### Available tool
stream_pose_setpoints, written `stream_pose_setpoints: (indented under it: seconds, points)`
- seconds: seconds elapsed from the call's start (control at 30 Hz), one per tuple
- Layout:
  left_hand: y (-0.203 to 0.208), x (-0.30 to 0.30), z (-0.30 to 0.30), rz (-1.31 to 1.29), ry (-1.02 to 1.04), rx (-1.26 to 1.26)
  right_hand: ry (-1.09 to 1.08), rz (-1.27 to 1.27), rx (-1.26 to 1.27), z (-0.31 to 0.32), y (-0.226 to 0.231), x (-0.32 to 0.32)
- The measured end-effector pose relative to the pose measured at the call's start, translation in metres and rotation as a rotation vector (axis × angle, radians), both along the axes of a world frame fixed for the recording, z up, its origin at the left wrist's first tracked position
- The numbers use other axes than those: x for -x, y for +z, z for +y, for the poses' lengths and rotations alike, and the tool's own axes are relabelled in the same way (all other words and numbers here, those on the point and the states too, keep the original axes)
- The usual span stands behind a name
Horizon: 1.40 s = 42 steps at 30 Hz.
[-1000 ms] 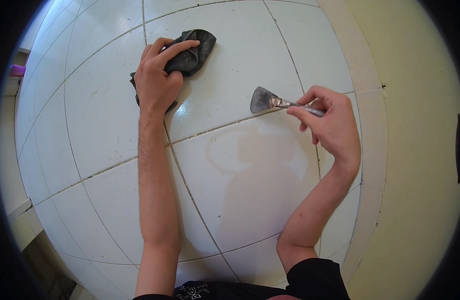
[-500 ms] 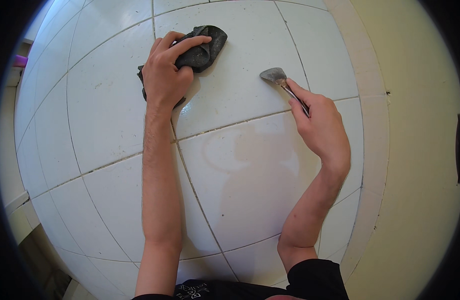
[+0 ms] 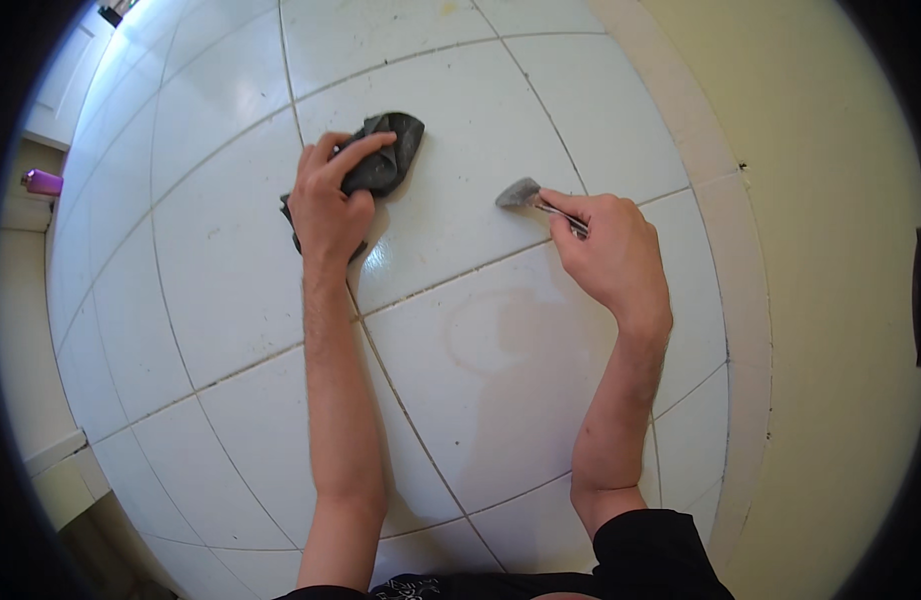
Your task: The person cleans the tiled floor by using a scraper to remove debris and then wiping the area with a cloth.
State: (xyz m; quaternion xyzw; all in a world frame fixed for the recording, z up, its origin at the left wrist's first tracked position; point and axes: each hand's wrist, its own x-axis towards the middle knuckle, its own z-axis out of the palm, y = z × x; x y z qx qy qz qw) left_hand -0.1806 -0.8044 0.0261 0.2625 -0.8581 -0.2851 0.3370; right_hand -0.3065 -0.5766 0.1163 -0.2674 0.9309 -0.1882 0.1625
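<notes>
My left hand is closed on a crumpled dark grey cloth, pressing it against the white floor tiles. Part of the cloth hangs out under the palm and wrist. To the right, my right hand grips the thin handle of a scraper. Its fan-shaped grey head points left, close over the tiles near a grout line. Whether the edge touches the tile I cannot tell. The cloth and the scraper are apart, with a stretch of tile between them.
White tiles with dark grout lines and small specks spread around both hands. A beige skirting strip and a cream wall run along the right. At the far left a purple object stands by pale furniture.
The view has shifted, showing more floor at the top. My right hand and the scraper have turned, so its head points more to the left. My left hand still holds the cloth.
</notes>
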Motion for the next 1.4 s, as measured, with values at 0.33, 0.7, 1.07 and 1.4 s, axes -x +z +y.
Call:
stream_pose_setpoints:
  seconds: [0.33, 0.7, 1.07, 1.4]
  points:
    - [0.0, -0.001, -0.002, -0.056, 0.024, -0.003, 0.12, 0.079, 0.031, 0.002, 0.001, -0.013]
    - [-0.002, 0.001, -0.001, -0.014, 0.041, 0.043, 0.156, 0.023, -0.02, 0.009, 0.004, -0.008]
    - [0.001, -0.003, -0.003, -0.057, 0.026, 0.003, 0.185, -0.026, 0.008, 0.004, 0.001, -0.012]
    - [0.001, -0.002, -0.002, -0.051, 0.028, -0.012, 0.191, -0.084, -0.028, 0.001, 0.001, -0.013]
